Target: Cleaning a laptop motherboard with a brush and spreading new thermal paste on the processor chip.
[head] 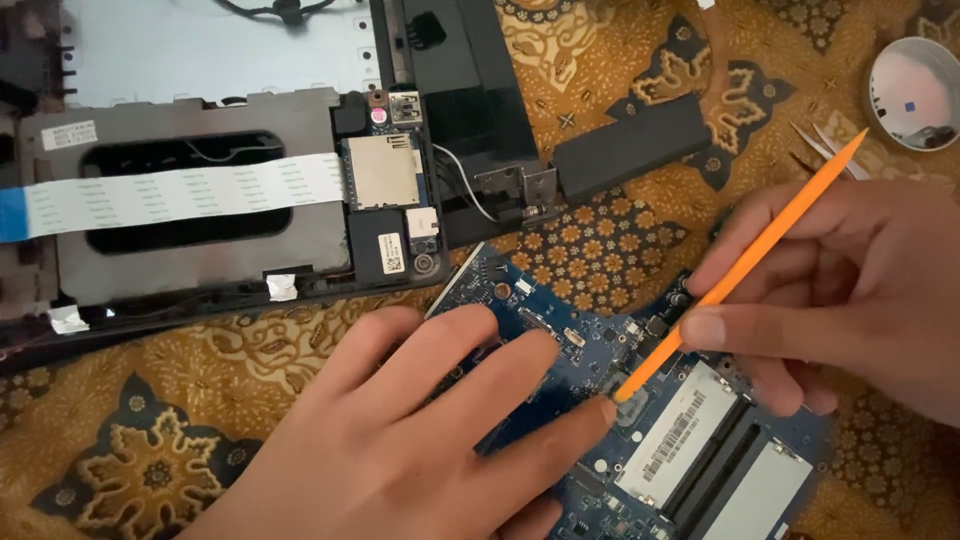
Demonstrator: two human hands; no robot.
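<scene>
1. A blue circuit board (600, 400) lies flat on the cloth in the lower middle and lower right of the frame.
2. The left hand (420, 430) comes in from the bottom of the frame. It lies flat on the board with its fingers spread wide. It holds nothing and just presses down.
3. The right hand (850, 290) is at the right side of the frame. Its fingers are pinched around a thin orange stick (745, 265).
4. The stick slants from the upper right down to the lower left. Its low tip touches the board, right by the tip of a left finger.
5. 2 long silver slots (700, 450) sit on the board near the bottom right.
6. The cloth (150, 440) under the board is gold and brown with dark flower shapes.
7. A dark, opened laptop shell (200, 200) lies in the upper left of the frame, just beside the top corner of the board.
8. A white flat ribbon cable (180, 195) with a blue end runs across the shell.
9. A black bar (630, 145) lies on the cloth above the board.
10. A small round dish (915, 90) sits in the upper right corner, and metal tweezers (820, 145) lie near it.
</scene>
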